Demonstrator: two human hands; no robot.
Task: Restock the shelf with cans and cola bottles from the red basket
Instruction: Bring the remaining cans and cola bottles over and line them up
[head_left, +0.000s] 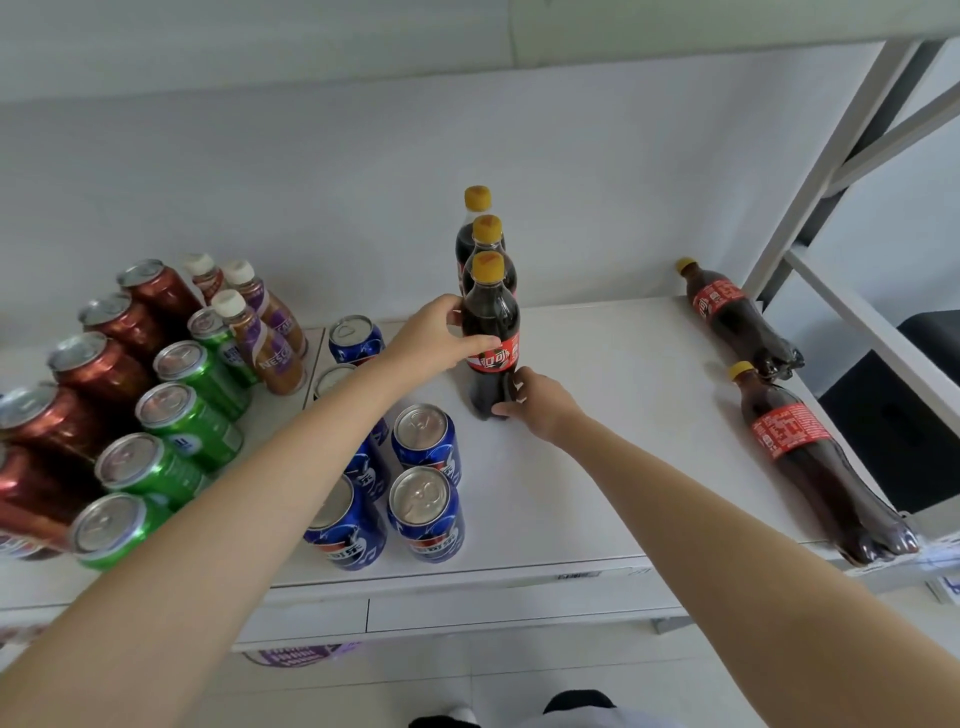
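Three cola bottles with yellow caps stand upright in a row on the white shelf (571, 467). My left hand (436, 335) grips the front cola bottle (491, 317) around its shoulder and red label. My right hand (540, 405) holds the same bottle near its base from the right. Two more cola bottles lie on their sides at the right: one at the back (735, 317), one near the front edge (810, 462). Blue cans (426, 512) stand left of the upright bottles. The red basket is out of view.
Green cans (187, 410) and red-brown cans (98, 369) stand in rows at the left, with coffee bottles (265, 343) behind them. A white shelf upright (831, 171) rises at the right. Another shelf board runs overhead.
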